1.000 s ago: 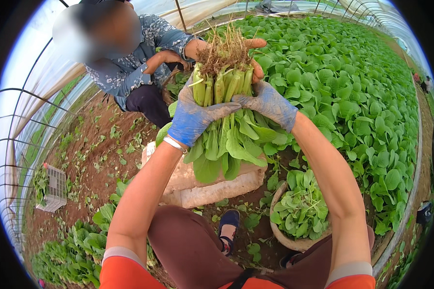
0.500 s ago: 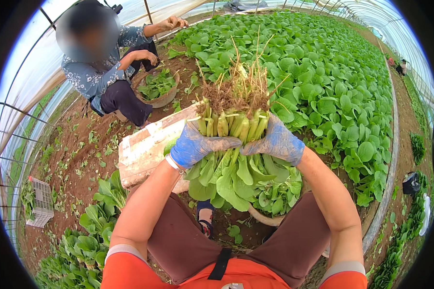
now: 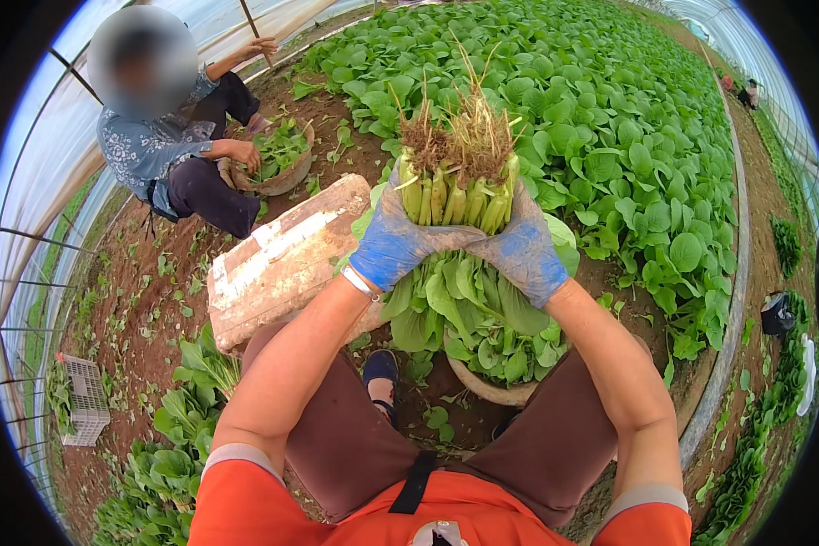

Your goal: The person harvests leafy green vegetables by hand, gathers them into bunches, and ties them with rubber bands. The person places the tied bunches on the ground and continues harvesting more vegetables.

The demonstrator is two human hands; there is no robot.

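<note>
Between my two gloved hands is a thick bunch of leafy greens, roots up and leaves hanging down. Soil clings to the tangled brown roots. My left hand, in a blue, dirt-stained glove, wraps round the bunch from the left. From the right my right hand, gloved the same way, closes on the pale stems. The thumbs meet across the front; the fingers behind are hidden. Below the leaves stands a round basket with more greens in it, between my knees.
Left of the bunch lies a worn, pale block. A co-worker squats beyond it, one hand at a basket of leaves. Growing greens fill the right. Cut greens and a plastic crate are at left.
The bunch is more compact, and my hands have tilted so the wrists sit lower. The co-worker's near hand has gone down to the basket of leaves. My view has shifted slightly.
</note>
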